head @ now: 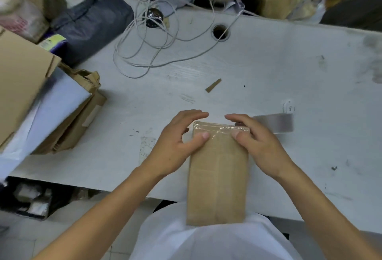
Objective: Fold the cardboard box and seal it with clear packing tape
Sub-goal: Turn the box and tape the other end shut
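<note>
A narrow brown cardboard box [218, 177] stands on end between the table edge and my body, its long face toward me. Clear packing tape [222, 130] runs across its far top edge. My left hand [177, 146] grips the box's upper left corner, thumb pressed on the taped face and fingers curled over the top. My right hand [260, 146] holds the upper right corner the same way, thumb on the tape. A strip of clear tape [275, 122] sticks out to the right behind my right hand's fingers.
The worn white table [268, 73] carries a tangle of grey cable [148, 38], a cable hole [220, 32] and a small cardboard scrap [213, 85]. Flattened cardboard boxes and white sheets [51, 104] pile up at the left. Bags and packages crowd the far edge.
</note>
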Motion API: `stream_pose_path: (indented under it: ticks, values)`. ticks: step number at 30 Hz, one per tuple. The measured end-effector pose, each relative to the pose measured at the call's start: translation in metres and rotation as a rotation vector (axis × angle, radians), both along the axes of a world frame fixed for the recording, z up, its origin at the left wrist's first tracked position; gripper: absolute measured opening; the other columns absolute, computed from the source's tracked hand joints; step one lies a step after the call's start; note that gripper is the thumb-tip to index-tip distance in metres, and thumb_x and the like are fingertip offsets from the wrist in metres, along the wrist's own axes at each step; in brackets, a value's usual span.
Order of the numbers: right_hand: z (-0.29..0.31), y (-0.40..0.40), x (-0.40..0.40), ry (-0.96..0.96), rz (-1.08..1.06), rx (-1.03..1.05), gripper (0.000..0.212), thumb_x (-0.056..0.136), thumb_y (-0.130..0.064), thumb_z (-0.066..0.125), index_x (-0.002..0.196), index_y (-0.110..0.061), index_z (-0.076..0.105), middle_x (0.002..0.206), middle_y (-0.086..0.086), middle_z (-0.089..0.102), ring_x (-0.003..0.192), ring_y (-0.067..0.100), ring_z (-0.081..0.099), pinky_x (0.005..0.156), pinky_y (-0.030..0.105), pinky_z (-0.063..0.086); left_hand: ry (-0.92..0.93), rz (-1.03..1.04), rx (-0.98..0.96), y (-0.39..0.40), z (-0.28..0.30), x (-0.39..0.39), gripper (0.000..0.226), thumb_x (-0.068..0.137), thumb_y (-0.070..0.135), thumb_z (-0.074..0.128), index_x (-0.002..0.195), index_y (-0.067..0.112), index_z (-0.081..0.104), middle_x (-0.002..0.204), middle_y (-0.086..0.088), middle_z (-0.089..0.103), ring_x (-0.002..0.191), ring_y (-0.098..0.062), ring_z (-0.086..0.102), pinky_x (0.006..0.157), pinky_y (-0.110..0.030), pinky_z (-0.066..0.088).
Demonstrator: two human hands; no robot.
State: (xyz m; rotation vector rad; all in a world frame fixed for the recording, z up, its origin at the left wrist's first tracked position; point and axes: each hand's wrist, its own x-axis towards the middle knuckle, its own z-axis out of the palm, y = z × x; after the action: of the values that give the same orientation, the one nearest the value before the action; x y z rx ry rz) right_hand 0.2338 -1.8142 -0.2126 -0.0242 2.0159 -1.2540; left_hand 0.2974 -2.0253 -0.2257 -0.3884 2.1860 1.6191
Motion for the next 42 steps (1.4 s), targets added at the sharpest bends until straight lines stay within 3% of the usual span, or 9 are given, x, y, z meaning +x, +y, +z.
stream_pose_path:
  ticks: [3, 6, 9, 13, 18, 22, 30, 36, 42]
  values:
    - [0.032, -0.019, 0.002, 0.157, 0.079, 0.32, 0.033, 0.086, -0.058, 0.056, 0.111, -0.037, 0.062, 0.118, -0.011, 0.059, 0.111, 0.009, 0.057, 0.09, 0.033, 0.048, -0.05, -0.072, -0.099, 0.012, 0.014, 0.011, 0.081, 0.082, 0.057, 0.067, 0.152, 0.037, 0.031, 0.155, 0.016, 0.033, 0.142, -0.003, 0.033, 0.116, -0.039, 0.037]
    - [0.054, -0.049, 0.001, 0.141, 0.341, 0.694, 0.078, 0.068, -0.092, 0.036, 0.096, -0.022, 0.058, 0.094, -0.001, 0.06, 0.092, 0.022, 0.059, 0.071, 0.036, 0.045, -0.086, -0.139, -0.119, 0.026, 0.022, 0.021, 0.101, 0.083, 0.061, 0.067, 0.159, 0.029, 0.009, 0.165, 0.011, 0.014, 0.15, -0.009, 0.019, 0.12, -0.032, 0.026]
    - [0.055, -0.064, -0.001, 0.068, 0.458, 0.801, 0.086, 0.061, -0.096, 0.036, 0.094, -0.019, 0.058, 0.093, 0.001, 0.062, 0.091, 0.025, 0.06, 0.077, 0.038, 0.048, -0.089, -0.093, 0.01, 0.032, 0.029, 0.03, 0.07, 0.088, 0.041, 0.072, 0.147, 0.033, 0.034, 0.147, 0.023, 0.035, 0.136, 0.003, 0.039, 0.098, -0.005, 0.033]
    - [0.064, -0.052, 0.004, 0.154, 0.292, 0.711, 0.065, 0.071, -0.08, 0.043, 0.085, -0.02, 0.064, 0.089, -0.001, 0.065, 0.083, 0.021, 0.06, 0.076, 0.039, 0.049, -0.016, -0.04, 0.089, 0.028, 0.032, 0.053, 0.051, 0.095, 0.051, 0.057, 0.142, 0.042, 0.039, 0.135, 0.022, 0.053, 0.123, 0.006, 0.052, 0.1, -0.02, 0.047]
    - [0.071, -0.032, 0.022, 0.199, -0.171, 0.193, 0.052, 0.077, -0.064, 0.048, 0.077, -0.014, 0.062, 0.08, -0.005, 0.059, 0.088, 0.026, 0.059, 0.079, 0.042, 0.043, 0.039, -0.056, -0.227, 0.013, 0.045, 0.057, 0.088, 0.08, 0.086, 0.008, 0.157, 0.043, 0.004, 0.169, 0.007, -0.001, 0.155, -0.014, -0.002, 0.125, -0.048, 0.003]
    - [0.058, -0.03, 0.05, 0.286, -0.367, -0.1, 0.05, 0.071, -0.061, 0.048, 0.106, -0.033, 0.071, 0.104, -0.012, 0.07, 0.105, 0.017, 0.06, 0.089, 0.039, 0.045, -0.08, 0.049, -0.44, -0.012, 0.057, 0.041, 0.072, 0.09, 0.078, 0.022, 0.153, 0.053, -0.004, 0.166, -0.001, -0.019, 0.153, -0.034, -0.012, 0.118, -0.064, 0.004]
    - [0.031, -0.019, 0.085, 0.364, -0.196, -0.208, 0.076, 0.072, -0.013, 0.05, 0.145, -0.035, 0.042, 0.141, -0.019, 0.051, 0.13, -0.004, 0.046, 0.1, 0.013, 0.042, 0.255, 0.502, -0.114, -0.046, 0.045, 0.038, 0.127, 0.063, 0.042, 0.089, 0.155, 0.046, 0.002, 0.15, 0.007, 0.04, 0.134, -0.015, 0.046, 0.111, -0.038, 0.039]
    - [0.031, -0.017, 0.073, 0.273, -0.468, -0.169, 0.059, 0.079, -0.033, 0.077, 0.124, -0.022, 0.04, 0.127, -0.002, 0.058, 0.115, 0.014, 0.06, 0.096, 0.033, 0.053, 0.433, 0.275, -0.255, -0.029, 0.045, 0.035, 0.062, 0.072, 0.017, 0.085, 0.123, 0.037, 0.056, 0.125, 0.003, 0.038, 0.116, -0.01, 0.044, 0.102, -0.024, 0.044]
    - [0.016, -0.01, 0.061, 0.324, -0.51, 0.003, 0.076, 0.083, -0.033, 0.075, 0.141, -0.036, 0.026, 0.134, -0.008, 0.052, 0.114, 0.011, 0.057, 0.096, 0.036, 0.051, 0.433, 0.109, -0.301, -0.015, 0.014, 0.03, 0.04, 0.079, 0.012, 0.08, 0.11, 0.026, 0.059, 0.137, 0.002, 0.034, 0.123, -0.013, 0.046, 0.098, -0.019, 0.046]
